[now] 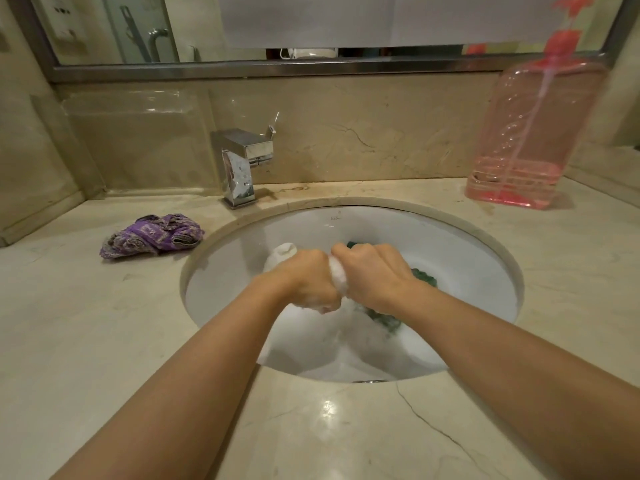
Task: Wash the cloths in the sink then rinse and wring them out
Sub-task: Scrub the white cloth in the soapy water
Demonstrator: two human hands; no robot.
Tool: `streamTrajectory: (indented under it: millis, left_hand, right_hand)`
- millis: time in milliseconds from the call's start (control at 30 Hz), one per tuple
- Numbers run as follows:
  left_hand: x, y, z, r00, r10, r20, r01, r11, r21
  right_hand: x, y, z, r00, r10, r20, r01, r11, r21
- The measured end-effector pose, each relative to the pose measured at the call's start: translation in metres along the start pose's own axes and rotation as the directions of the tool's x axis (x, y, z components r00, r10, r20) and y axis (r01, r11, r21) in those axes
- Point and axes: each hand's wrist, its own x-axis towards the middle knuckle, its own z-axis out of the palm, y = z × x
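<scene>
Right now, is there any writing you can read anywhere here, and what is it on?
Sink: a small dark mark on the back wall below the rim, too small to read.
Soap bottle: raised pattern only, blurred, no readable text.
Tap: no lettering.
Purple cloth: printed pattern, no words.
Nothing is legible.

Both forearms bare, extended forward, converging at centre. Left hand (304,285) and right hand (372,273) fisted, knuckles up, side by side and nearly touching, each gripping the white cloth (337,278) bunched between them
</scene>
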Motion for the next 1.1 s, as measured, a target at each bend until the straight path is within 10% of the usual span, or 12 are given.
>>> streamTrajectory:
  millis: [133,467,633,767,933,1100]
  left_hand:
    - [-0.012,-0.005,-0.008,0.982,0.043,0.184,0.033,0.919,-0.394]
    - [-0.005,-0.003,-0.016,0.951,0.168,0.261,-0.008,0.854,-0.520]
    - [-0.002,-0.007,-0.034,0.998,0.063,-0.013,-0.064,0.998,-0.028]
    - [0.000,-0.010,-0.024,0.931,0.278,-0.238,-0.098,0.816,0.570]
    - [0.015,-0.025,-0.005,0.652,0.656,-0.381,-0.300,0.684,0.665]
    - [0.024,-0.028,0.000,0.761,0.558,-0.330,-0.270,0.736,0.621]
  right_hand:
    - [-0.004,0.001,-0.008,0.991,-0.103,-0.083,0.095,0.991,-0.095]
    - [-0.004,0.012,-0.015,0.941,-0.172,-0.291,0.138,0.981,-0.134]
    - [0.003,-0.005,-0.013,0.984,0.158,-0.083,-0.145,0.979,0.146]
    - [0.013,0.004,0.002,0.922,0.302,0.243,-0.383,0.804,0.455]
    - [0.012,0.030,0.005,0.859,0.000,0.512,-0.511,0.042,0.858]
    - [0.014,0.021,0.010,0.858,0.001,0.513,-0.508,0.140,0.850]
